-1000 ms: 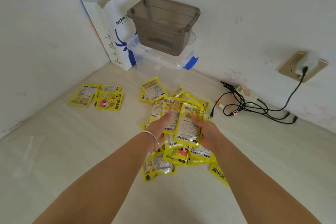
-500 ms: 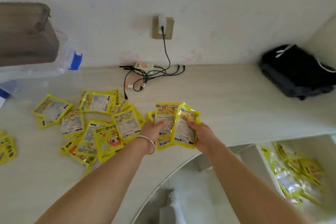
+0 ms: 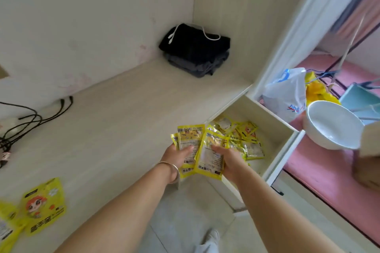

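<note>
Centre of frame: left hand (image 3: 178, 155) and right hand (image 3: 227, 159) each grip a fan of yellow packets (image 3: 198, 150) at the edge of the open drawer (image 3: 279, 139), at centre right, which holds more packets (image 3: 244, 139).

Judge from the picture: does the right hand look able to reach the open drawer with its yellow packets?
Probably yes. The right hand, gripping yellow packets, hangs at the near edge of the open drawer. Nothing stands between them, and only loose packets lie inside.
</note>
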### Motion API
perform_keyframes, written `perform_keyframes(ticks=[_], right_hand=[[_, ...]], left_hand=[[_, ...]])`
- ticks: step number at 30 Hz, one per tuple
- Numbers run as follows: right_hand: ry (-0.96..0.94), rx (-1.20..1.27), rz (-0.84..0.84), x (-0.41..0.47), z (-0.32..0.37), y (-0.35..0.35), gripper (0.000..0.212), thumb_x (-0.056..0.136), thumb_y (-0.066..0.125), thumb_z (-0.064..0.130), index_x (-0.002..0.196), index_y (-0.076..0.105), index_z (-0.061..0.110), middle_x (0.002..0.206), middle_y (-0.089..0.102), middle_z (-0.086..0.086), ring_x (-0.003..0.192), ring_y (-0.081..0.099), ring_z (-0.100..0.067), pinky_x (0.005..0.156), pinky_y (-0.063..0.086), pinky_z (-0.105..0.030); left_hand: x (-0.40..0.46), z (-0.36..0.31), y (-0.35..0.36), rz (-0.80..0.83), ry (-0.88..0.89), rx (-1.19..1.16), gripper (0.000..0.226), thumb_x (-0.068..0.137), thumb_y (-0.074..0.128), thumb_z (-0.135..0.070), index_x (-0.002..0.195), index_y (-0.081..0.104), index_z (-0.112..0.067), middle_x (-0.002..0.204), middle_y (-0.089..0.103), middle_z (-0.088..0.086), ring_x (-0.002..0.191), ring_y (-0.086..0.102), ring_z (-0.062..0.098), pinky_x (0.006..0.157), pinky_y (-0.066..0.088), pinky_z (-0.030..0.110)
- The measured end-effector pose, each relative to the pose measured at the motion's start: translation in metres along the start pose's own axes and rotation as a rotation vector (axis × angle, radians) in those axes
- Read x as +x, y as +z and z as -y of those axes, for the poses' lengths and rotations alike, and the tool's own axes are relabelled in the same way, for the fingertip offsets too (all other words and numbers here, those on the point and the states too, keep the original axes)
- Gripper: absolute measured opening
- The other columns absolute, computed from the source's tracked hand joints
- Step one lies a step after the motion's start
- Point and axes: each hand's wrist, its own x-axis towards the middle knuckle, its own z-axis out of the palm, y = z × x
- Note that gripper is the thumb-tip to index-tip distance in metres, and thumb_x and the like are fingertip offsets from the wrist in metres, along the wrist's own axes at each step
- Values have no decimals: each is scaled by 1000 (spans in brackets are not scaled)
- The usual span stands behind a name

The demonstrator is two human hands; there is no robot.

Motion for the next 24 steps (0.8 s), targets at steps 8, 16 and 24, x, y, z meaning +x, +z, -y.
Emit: perform_keyframes(ticks=[8, 16, 24], right_hand=[[96, 98, -172, 53, 37, -110, 51, 83, 70, 13, 127, 47, -2, 91, 64, -18, 72, 65, -30, 59, 54, -36], [242, 148, -367, 114, 41, -151, 47, 83, 68, 19, 123, 48, 6, 106, 64, -18, 81, 66, -34, 77, 57, -49], [345, 26, -476, 166, 23, -156, 33, 84, 58, 7, 116, 53, 6, 97, 61, -13, 87, 60, -32, 76, 51, -38]], left_hand=[[70, -3, 131, 43, -144, 89, 96, 62, 79, -48, 139, 39, -6, 137, 51, 15, 123, 52, 32, 103, 44, 46], [138, 13, 174, 2, -278, 223, 90, 81, 71, -32, 147, 20, 1, 152, 31, 19, 138, 35, 34, 109, 33, 44], [202, 32, 177, 37, -393, 401, 76, 87, 63, -25, 147, 22, -3, 152, 31, 16, 138, 34, 34, 112, 32, 46]])
